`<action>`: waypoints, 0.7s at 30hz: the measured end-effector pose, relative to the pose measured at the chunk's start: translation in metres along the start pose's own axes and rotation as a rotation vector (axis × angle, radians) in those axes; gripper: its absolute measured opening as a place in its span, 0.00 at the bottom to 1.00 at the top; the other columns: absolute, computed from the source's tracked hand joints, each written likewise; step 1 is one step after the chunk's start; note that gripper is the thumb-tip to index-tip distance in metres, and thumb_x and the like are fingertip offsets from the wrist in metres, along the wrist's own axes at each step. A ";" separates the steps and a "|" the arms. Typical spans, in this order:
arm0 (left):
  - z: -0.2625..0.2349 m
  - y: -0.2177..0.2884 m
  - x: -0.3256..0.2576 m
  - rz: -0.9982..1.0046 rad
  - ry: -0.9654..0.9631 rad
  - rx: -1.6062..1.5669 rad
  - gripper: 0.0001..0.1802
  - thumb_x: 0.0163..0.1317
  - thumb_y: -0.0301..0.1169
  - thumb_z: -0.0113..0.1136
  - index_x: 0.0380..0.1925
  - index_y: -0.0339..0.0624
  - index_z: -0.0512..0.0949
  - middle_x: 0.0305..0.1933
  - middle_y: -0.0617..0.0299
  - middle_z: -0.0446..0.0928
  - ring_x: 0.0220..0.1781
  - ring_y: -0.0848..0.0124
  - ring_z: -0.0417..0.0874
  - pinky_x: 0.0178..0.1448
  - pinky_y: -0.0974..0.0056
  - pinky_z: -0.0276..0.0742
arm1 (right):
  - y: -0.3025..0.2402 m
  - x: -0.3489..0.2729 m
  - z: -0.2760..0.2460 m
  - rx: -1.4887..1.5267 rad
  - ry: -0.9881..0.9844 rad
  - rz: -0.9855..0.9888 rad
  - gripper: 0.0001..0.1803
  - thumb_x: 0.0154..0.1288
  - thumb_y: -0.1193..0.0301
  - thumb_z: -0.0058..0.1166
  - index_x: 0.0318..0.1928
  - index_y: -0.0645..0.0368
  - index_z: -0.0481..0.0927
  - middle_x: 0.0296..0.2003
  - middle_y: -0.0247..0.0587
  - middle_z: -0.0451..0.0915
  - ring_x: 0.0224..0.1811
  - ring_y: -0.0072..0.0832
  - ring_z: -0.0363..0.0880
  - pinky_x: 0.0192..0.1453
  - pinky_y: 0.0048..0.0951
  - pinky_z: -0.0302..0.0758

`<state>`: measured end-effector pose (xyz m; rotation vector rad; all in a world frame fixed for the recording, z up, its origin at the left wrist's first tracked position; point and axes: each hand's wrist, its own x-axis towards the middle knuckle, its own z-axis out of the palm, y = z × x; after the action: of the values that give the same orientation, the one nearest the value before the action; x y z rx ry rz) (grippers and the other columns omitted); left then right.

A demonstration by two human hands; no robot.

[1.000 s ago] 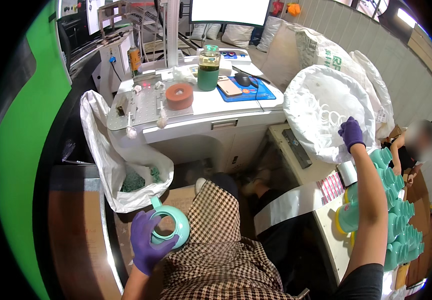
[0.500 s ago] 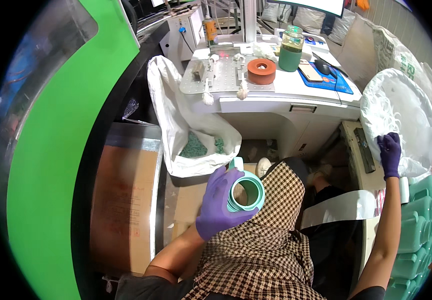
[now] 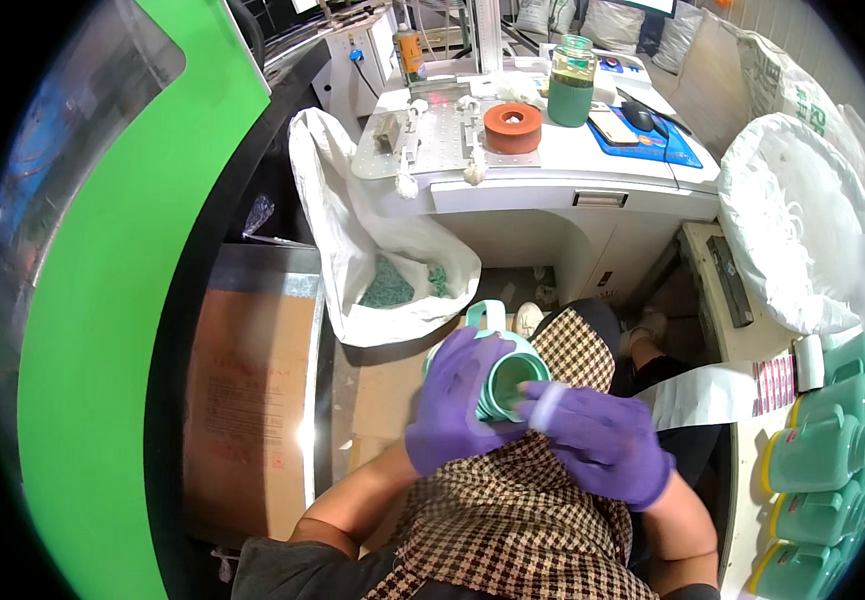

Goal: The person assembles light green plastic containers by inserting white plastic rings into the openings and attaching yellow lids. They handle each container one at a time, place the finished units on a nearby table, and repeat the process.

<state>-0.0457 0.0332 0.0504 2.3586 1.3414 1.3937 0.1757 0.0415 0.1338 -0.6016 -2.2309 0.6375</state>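
Note:
My left hand (image 3: 453,410), in a purple glove, is wrapped round a mint-green plastic jug (image 3: 519,346). Its round open mouth is tilted toward my right, and its loop handle points away from me. In my right hand (image 3: 608,445), also gloved in purple, a thin white ring (image 3: 548,406) is pinched at the fingertips, close by the jug's threaded rim. Motion blurs those fingertips, so whether the ring touches the rim cannot be told. The jug's lower body is hidden behind my left hand.
A white-lined bin (image 3: 808,270) of white rings stands at right, above rows of green jugs (image 3: 811,460). A label strip (image 3: 703,396) sticks out toward my lap. Ahead is a white desk (image 3: 513,195); a white sack (image 3: 338,250) with green scraps stands left of it.
My right hand has come from the bin of white rings to the jug's mouth, bringing a white ring. The jug, still in my left hand, has shifted slightly right and tilted.

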 end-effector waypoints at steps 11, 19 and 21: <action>0.009 0.020 0.006 0.128 -0.001 -0.005 0.43 0.39 0.36 0.77 0.60 0.34 0.77 0.55 0.50 0.82 0.59 0.55 0.83 0.73 0.44 0.72 | 0.008 -0.010 0.048 -0.255 0.025 0.339 0.11 0.51 0.77 0.62 0.37 0.55 0.81 0.36 0.42 0.82 0.36 0.45 0.83 0.38 0.40 0.80; 0.010 0.024 0.006 0.026 -0.097 -0.008 0.49 0.38 0.36 0.75 0.66 0.35 0.71 0.63 0.48 0.78 0.66 0.48 0.78 0.77 0.42 0.64 | 0.006 -0.028 0.027 -0.009 -0.178 0.253 0.22 0.52 0.82 0.56 0.51 0.61 0.74 0.42 0.50 0.77 0.47 0.51 0.78 0.52 0.47 0.75; 0.004 0.026 0.014 0.015 -0.273 0.138 0.48 0.41 0.39 0.75 0.67 0.38 0.71 0.66 0.49 0.76 0.70 0.46 0.74 0.78 0.39 0.59 | 0.008 -0.040 0.044 -0.023 -0.131 0.278 0.30 0.50 0.84 0.56 0.57 0.61 0.72 0.48 0.52 0.75 0.53 0.50 0.76 0.58 0.45 0.73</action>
<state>-0.0233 0.0287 0.0703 2.5364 1.3822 0.9640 0.1694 0.0128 0.0813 -0.9153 -2.2981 0.8118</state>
